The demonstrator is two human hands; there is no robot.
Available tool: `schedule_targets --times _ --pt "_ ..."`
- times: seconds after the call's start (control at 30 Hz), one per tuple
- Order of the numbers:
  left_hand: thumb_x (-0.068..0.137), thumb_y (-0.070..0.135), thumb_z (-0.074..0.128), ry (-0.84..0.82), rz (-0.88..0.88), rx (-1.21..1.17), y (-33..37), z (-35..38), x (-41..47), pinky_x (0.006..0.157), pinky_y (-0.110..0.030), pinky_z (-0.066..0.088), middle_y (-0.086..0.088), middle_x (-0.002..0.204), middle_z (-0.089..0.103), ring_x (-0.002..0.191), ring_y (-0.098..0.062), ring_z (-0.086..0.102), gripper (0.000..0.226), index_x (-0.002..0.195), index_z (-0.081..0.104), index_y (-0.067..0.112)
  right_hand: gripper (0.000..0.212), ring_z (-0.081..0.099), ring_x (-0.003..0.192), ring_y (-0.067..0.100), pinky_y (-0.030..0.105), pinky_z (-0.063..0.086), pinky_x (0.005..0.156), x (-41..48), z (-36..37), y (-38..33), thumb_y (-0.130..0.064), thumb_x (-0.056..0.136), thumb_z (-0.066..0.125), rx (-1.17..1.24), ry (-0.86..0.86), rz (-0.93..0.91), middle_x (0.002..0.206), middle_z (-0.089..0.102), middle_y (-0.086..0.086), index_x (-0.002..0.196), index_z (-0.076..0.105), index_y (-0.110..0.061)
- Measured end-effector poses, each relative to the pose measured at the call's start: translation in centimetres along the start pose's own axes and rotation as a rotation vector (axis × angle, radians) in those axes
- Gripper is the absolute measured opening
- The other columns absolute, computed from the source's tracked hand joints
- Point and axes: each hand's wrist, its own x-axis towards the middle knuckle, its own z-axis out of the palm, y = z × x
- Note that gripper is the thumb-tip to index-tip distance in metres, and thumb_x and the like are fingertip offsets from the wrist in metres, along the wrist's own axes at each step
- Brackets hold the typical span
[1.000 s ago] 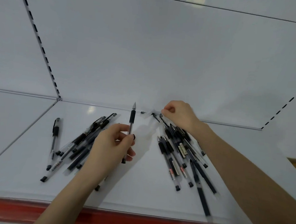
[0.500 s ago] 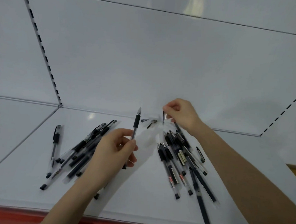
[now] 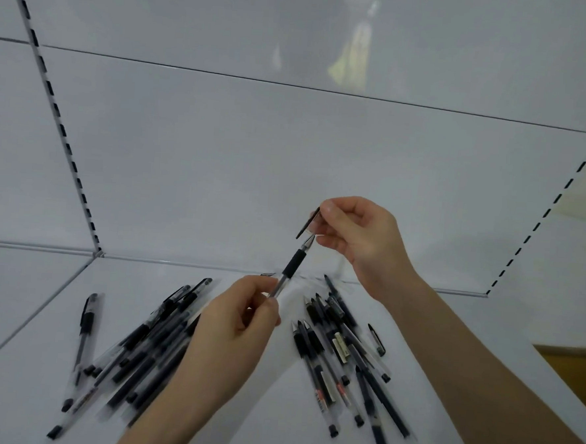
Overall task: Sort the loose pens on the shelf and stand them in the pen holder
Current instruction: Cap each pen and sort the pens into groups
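Blur softens the left heap of pens (image 3: 140, 346) on the white shelf (image 3: 272, 426), so single barrels there are hard to separate, and the left hand (image 3: 229, 338) covers the heap's right edge. One capped pen (image 3: 84, 339) lies apart at the far left of that heap. On the right lies a second heap of pens (image 3: 338, 358), sharper, with the nearest barrel cut off by the bottom edge of the frame; a small dark clip-like piece (image 3: 376, 339) lies just beside this heap on its right, too small to identify. No pen holder can be seen anywhere in the frame. Above the gap between the two heaps, the left hand pinches the clear barrel of an uncapped pen (image 3: 290, 268), thumb and fingers clamped on its lower end, tip pointing up and to the right. The right hand (image 3: 359, 236) is closed around a clear cap with a black clip (image 3: 308, 222), held right at the pen's tip; whether cap and tip touch cannot be told. A dim, smeared reflection on the upper back panel (image 3: 219, 169) is unreadable.
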Motion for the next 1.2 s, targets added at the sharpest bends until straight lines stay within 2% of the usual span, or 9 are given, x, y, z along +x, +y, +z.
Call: schedule_targets --times 0.1,0.23,0.47,0.6,0.97,1.03,1.1,1.13,1.2 --pt "0.088 0.011 0.048 0.008 -0.019 -0.004 0.1 -0.1 -0.1 0.042 -0.010 0.031 0.014 0.058 0.058 0.043 -0.003 0.037 0.019 0.089 0.062 0.023 0.006 0.065 0.063 0.009 0.018 0.054 0.061 -0.1 0.0 -0.2 -0.008 0.088 0.057 0.014 0.013 -0.012 0.071 0.067 0.005 0.084 0.061 -0.009" --pt "0.088 0.010 0.047 0.009 -0.009 -0.015 0.2 -0.2 -0.3 0.042 -0.014 0.031 0.015 0.056 0.057 0.044 -0.007 0.036 0.020 0.086 0.062 0.023 0.007 0.065 0.063 0.009 0.019 0.054 0.061 0.1 -0.2 -0.6 -0.008 0.088 0.057 -0.002 0.028 -0.024 0.070 0.067 0.004 0.083 0.061 -0.010" --pt "0.088 0.012 0.049 0.026 0.022 -0.038 0.4 -0.2 0.0 0.043 -0.018 0.031 0.012 0.055 0.057 0.046 -0.010 0.037 0.018 0.084 0.061 0.024 0.006 0.064 0.061 0.007 0.020 0.055 0.062 -0.9 0.7 0.3 -0.009 0.087 0.059 -0.090 -0.083 -0.011 0.065 0.068 -0.003 0.083 0.062 -0.009" --pt "0.088 0.015 0.053 0.059 0.066 -0.014 0.1 -0.1 0.1 0.043 -0.012 0.032 0.013 0.052 0.057 0.040 -0.001 0.041 0.015 0.082 0.060 0.026 0.009 0.064 0.059 0.006 0.019 0.054 0.062 -1.6 1.1 0.8 -0.006 0.088 0.057 -0.104 -0.061 -0.077 0.061 0.067 -0.004 0.080 0.061 -0.009" --pt "0.087 0.014 0.055 0.096 0.118 0.056 -0.6 -0.1 0.0 0.042 -0.008 0.031 0.012 0.050 0.059 0.038 0.001 0.044 0.016 0.078 0.059 0.026 0.009 0.064 0.057 0.005 0.017 0.053 0.059 -2.2 1.5 1.7 -0.005 0.089 0.056 -0.091 -0.054 -0.100 0.061 0.066 -0.004 0.081 0.059 -0.008" --pt "0.086 0.015 0.056 0.096 0.115 0.131 -1.5 -0.5 0.2 0.046 -0.009 0.035 0.010 0.053 0.061 0.043 0.002 0.048 0.016 0.076 0.059 0.028 0.006 0.065 0.060 0.006 0.018 0.055 0.061 -2.2 1.1 2.1 -0.006 0.089 0.057 -0.127 -0.089 -0.050 0.063 0.067 -0.004 0.084 0.060 -0.008" --pt "0.085 0.016 0.058 0.107 0.131 0.302 -2.5 -1.5 0.5 0.056 -0.005 0.036 0.011 0.060 0.059 0.058 -0.001 0.052 0.013 0.074 0.063 0.022 0.004 0.066 0.063 0.006 0.018 0.055 0.063 -2.3 0.3 2.8 -0.009 0.088 0.058 -0.233 -0.138 0.020 0.071 0.068 -0.002 0.090 0.062 -0.009" --pt "0.085 0.015 0.058 0.132 0.143 0.411 -3.2 -2.0 0.6 0.060 -0.003 0.035 0.012 0.064 0.055 0.064 -0.004 0.052 0.012 0.075 0.064 0.017 0.007 0.066 0.062 0.004 0.018 0.055 0.063 -2.4 -0.2 3.4 -0.010 0.088 0.059 -0.325 -0.156 0.048 0.073 0.067 -0.001 0.093 0.062 -0.009" --pt "0.085 0.010 0.059 0.193 0.139 0.582 -4.7 -3.2 0.6 0.062 -0.005 0.034 0.008 0.067 0.048 0.063 -0.006 0.046 0.010 0.078 0.065 0.008 0.006 0.065 0.060 0.007 0.020 0.055 0.063 -2.9 -1.2 4.6 -0.014 0.086 0.062 -0.558 -0.198 0.075 0.071 0.066 0.001 0.090 0.063 -0.010"
